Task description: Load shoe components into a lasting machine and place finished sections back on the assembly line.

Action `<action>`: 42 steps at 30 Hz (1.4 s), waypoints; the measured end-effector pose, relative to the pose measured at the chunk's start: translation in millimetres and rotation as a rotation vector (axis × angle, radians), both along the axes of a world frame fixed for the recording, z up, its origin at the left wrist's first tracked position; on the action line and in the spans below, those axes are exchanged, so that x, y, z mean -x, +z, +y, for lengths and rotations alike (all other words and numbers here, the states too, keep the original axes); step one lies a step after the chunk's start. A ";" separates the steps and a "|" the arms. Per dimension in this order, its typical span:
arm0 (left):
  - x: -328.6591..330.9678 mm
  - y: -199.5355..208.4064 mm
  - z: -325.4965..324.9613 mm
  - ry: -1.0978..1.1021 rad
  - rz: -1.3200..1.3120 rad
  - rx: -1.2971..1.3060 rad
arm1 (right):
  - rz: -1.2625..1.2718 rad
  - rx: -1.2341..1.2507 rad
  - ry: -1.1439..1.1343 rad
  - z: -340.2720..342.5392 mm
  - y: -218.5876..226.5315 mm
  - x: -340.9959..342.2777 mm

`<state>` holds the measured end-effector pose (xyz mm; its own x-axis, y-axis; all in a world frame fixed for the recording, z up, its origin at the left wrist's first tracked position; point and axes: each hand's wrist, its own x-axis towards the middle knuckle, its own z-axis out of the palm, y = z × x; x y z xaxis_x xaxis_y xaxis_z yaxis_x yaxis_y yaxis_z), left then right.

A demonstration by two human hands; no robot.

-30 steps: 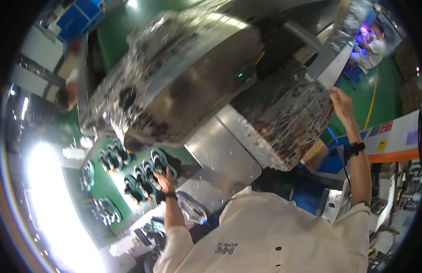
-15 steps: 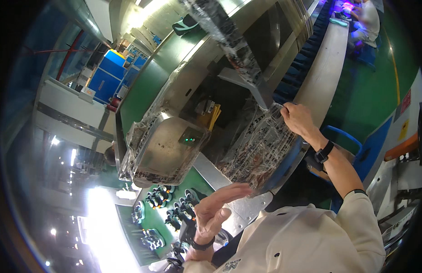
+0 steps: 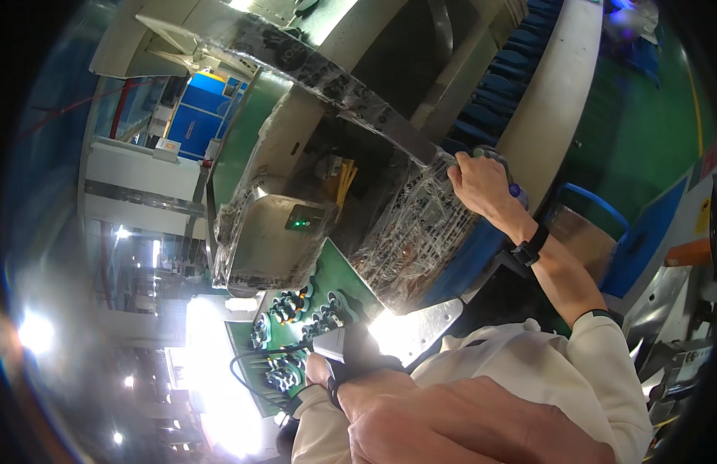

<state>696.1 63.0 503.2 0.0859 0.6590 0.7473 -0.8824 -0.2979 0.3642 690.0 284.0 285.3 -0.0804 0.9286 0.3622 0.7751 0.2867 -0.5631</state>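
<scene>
1. We recorded the right hand (image 3: 486, 185) at the upper corner of the film-wrapped panel (image 3: 412, 232), fingers bent over it. It appeared to touch the corner; we could not tell whether the fingers were clamped or only resting.
2. Just beside that hand, we noted a purple round button (image 3: 514, 189) and, past the fingers, a green round button (image 3: 478, 153).
3. We found the left hand (image 3: 451, 425) close to the lens, in front of the pale shirt (image 3: 521, 363). We saw nothing in it; its fingertips were indistinct, so we could not tell whether they were apart or together.
4. We judged the step in hand to be work at the buttons, right hand only. The next move, in our judgement, called for one fingertip set squarely on the chosen button, clear of its neighbour.
5. Farther out, we logged the film-covered metal beam (image 3: 366, 104) meeting the panel's corner, and the steel housing (image 3: 265, 240) with green lights.
6. Well apart, we observed shoes (image 3: 327, 309) on a green surface (image 3: 347, 271).
</scene>
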 end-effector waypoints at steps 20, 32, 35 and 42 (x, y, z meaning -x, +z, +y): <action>292.0 57.2 336.4 1.515 1.745 -0.231 | 0.254 -0.069 -0.088 -8.4 -2.2 -10.9; 356.2 19.3 512.1 2.075 2.091 0.020 | 0.345 -0.124 -0.151 -5.6 -9.1 -13.8; 405.3 62.6 435.9 1.963 1.874 -0.063 | 0.342 -0.140 -0.096 -5.2 4.0 -9.4; 376.3 147.7 224.2 1.294 1.229 0.288 | 0.446 -0.342 0.059 -5.8 -13.6 -16.1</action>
<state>319.8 287.2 650.9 -0.1755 0.8347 0.5220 0.6160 -0.3204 0.7196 706.1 278.2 271.7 0.1009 0.7508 0.6528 0.4606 0.5463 -0.6995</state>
